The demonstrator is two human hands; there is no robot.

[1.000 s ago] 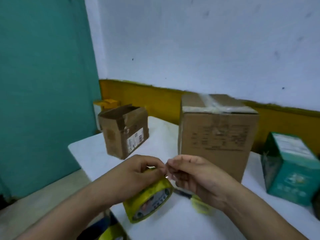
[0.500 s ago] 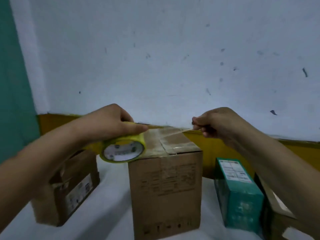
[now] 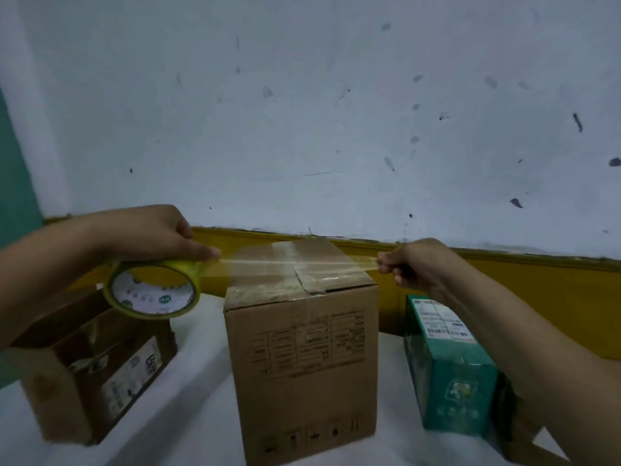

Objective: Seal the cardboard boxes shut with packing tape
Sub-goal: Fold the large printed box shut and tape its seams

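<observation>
A tall brown cardboard box [image 3: 302, 358] stands in the middle of the white table, its top flaps closed and shiny with earlier tape. My left hand [image 3: 151, 233] grips a yellow-edged roll of clear packing tape [image 3: 153, 289] just left of the box top. My right hand [image 3: 416, 264] pinches the free end of the tape at the box's right. The clear tape strip [image 3: 295, 264] stretches taut between both hands, just above the box top.
A smaller brown cardboard box [image 3: 90, 368] with open flaps sits at the left. A green carton [image 3: 450, 368] stands at the right, with another brown box [image 3: 524, 438] partly hidden behind my right forearm. The white table [image 3: 201, 391] meets a white and yellow wall behind.
My hands rose from the table front with the roll and pulled apart, drawing out a strip of tape. The strip now spans the tall box's top, and my right hand is lower than before.
</observation>
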